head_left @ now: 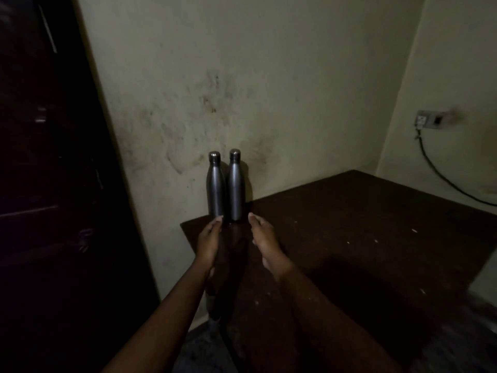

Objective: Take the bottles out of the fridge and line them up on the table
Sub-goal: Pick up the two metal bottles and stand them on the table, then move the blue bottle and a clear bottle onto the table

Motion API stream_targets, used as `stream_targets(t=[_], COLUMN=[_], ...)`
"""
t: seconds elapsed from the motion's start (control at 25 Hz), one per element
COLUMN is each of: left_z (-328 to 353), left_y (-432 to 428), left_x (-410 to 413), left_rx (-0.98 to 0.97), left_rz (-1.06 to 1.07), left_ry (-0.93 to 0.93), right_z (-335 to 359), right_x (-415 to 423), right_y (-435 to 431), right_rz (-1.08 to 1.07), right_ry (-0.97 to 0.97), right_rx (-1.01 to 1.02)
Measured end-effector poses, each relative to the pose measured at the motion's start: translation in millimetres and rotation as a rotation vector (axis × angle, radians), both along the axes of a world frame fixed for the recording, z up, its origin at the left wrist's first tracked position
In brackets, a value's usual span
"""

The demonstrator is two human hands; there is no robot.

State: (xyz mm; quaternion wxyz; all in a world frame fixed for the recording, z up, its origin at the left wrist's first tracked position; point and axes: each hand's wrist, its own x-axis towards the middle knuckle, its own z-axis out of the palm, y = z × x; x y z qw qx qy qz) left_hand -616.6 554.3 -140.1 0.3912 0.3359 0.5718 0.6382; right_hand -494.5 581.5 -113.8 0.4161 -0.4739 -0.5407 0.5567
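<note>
Left bottle, right bottle standing upright side by side at far-left corner of table. Left hand, right hand flanking bases, fingers relaxed, gripping nothing. Steel likely rigid, slick, tippy; wrapping mid-body safest.

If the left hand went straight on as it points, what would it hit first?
Likely the base of the left bottle, just ahead of the left hand; depth is unclear.
</note>
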Motion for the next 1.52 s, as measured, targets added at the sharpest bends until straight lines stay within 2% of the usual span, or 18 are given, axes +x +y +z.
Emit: stream_targets(t=[0.32, 0.48, 0.8, 1.04, 1.24, 1.52], left_z=[-44.0, -72.4, -99.6, -119.0, -152.1, -172.6], left_y=[-207.4, -321.7, -537.4, -652.7, -736.6, -858.4], left_x=[104.1, 135.8, 203.5, 286.0, 368.6, 513.2], left_rx=[0.054, 0.029, -0.061, -0.137, -0.191, -0.310], left_rz=[-0.067, -0.166, -0.264, -0.375, -0.383, -0.361], left_ry=[-0.155, -0.161, -0.094, -0.107, -0.116, -0.118], right_z=[-28.8, -59.6, -87.3, -110.4, -138.2, -195.6], right_x=[116.2, 155.6, 225.0, 298.0, 388.0, 527.8], right_y=[-220.8, -340.3, -587.4, -707.7, -793.7, -898.3], right_rz=[-0.096, -0.168, -0.312, -0.444, -0.483, -0.481], right_ry=[0.124, 0.191, 0.158, 0.148, 0.126, 0.068], right_rx=[-0.164, -0.214, -0.262, -0.249, -0.302, -0.499])
